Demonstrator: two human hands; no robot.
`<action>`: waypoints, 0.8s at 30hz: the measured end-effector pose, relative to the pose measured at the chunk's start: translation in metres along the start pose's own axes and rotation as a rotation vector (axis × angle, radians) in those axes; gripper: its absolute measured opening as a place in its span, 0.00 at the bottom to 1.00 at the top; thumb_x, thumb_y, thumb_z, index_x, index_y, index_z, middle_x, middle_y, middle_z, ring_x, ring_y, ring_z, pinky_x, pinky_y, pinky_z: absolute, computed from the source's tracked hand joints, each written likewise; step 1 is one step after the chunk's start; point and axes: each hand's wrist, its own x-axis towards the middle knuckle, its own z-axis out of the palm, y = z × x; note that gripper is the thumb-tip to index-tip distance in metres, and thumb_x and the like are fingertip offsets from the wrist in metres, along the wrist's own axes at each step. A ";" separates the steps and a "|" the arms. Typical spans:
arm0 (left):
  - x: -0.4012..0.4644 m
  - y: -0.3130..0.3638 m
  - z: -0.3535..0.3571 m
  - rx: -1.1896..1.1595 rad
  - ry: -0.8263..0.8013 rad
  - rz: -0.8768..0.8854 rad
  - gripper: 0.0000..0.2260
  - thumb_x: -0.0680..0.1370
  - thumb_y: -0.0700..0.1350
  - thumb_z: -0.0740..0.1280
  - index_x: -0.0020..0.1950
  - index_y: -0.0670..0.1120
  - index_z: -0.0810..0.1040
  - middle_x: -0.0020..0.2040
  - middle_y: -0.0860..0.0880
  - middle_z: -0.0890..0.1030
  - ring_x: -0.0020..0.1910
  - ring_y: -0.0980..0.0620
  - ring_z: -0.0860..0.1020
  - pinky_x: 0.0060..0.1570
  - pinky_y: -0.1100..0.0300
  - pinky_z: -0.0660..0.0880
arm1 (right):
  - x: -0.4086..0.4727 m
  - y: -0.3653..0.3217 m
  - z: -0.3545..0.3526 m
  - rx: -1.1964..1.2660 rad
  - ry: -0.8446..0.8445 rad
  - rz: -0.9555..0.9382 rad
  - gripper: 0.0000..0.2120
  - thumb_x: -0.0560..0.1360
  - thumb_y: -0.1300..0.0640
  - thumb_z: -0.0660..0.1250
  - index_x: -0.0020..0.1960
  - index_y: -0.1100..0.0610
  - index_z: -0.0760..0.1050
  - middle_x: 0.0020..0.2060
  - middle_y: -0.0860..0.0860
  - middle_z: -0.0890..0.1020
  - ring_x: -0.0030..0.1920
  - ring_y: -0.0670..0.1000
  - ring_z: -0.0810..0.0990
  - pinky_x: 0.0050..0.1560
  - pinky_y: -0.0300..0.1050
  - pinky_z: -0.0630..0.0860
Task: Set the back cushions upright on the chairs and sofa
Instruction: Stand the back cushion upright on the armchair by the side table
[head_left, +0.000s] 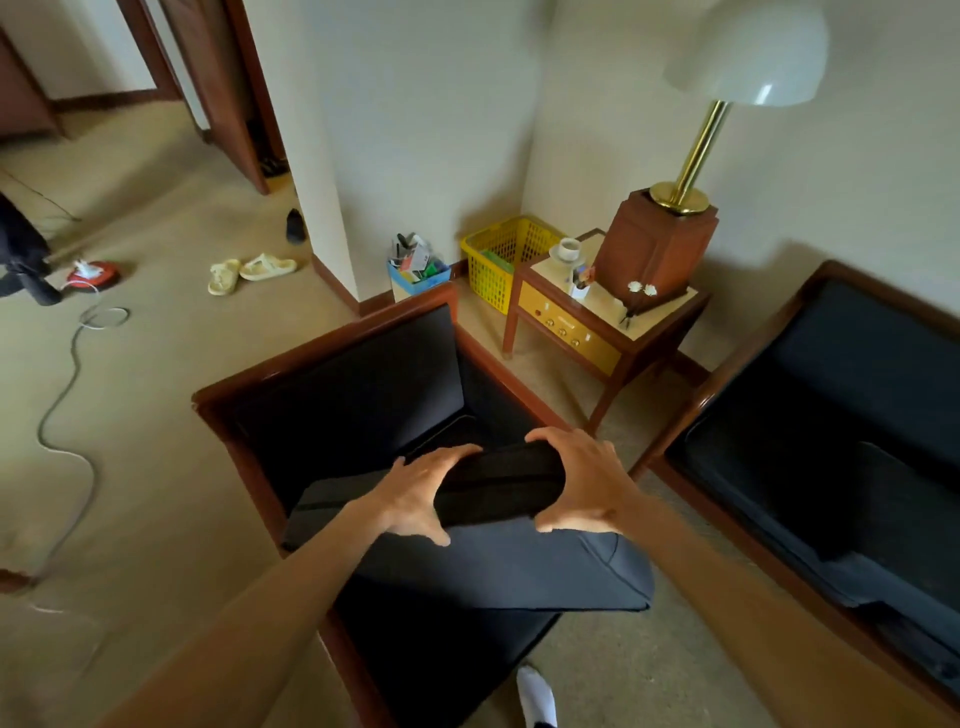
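A dark navy back cushion (498, 561) lies tilted over the seat of a wood-framed armchair (332, 358), its top edge raised toward me. My left hand (421, 493) grips that top edge on the left and my right hand (582, 483) grips it on the right, fingers curled over the far side. The chair's dark padded backrest (363, 384) stands behind the cushion. A second dark seat with a wooden frame (821, 431) stands to the right, and a cushion (883, 493) lies flat on it.
Between the seats stands a wooden side table (602, 322) with a brass lamp (691, 156) and a cup. A yellow basket (504, 254) and a small bin sit by the wall. A cable (67, 395), sandals (249, 270) and a red device lie on the carpet at left.
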 end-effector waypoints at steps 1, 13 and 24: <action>0.009 0.003 0.001 -0.068 0.015 0.008 0.52 0.60 0.50 0.79 0.76 0.60 0.52 0.74 0.55 0.63 0.73 0.51 0.64 0.72 0.42 0.62 | 0.006 0.008 0.000 0.062 0.009 -0.032 0.43 0.54 0.45 0.75 0.67 0.41 0.63 0.58 0.39 0.73 0.59 0.46 0.69 0.63 0.50 0.64; 0.041 0.018 0.001 -0.259 0.129 -0.164 0.48 0.57 0.46 0.80 0.72 0.59 0.59 0.65 0.54 0.69 0.64 0.51 0.69 0.67 0.46 0.68 | 0.029 0.138 0.031 0.244 -0.124 0.140 0.49 0.50 0.41 0.83 0.66 0.48 0.65 0.60 0.44 0.74 0.61 0.49 0.75 0.57 0.42 0.71; 0.002 0.016 0.002 -0.415 0.455 -0.231 0.44 0.55 0.48 0.81 0.67 0.58 0.63 0.58 0.58 0.73 0.58 0.56 0.74 0.59 0.56 0.71 | 0.094 0.097 -0.052 -0.011 -0.153 -0.241 0.42 0.53 0.43 0.82 0.62 0.48 0.68 0.53 0.45 0.71 0.55 0.48 0.69 0.52 0.48 0.68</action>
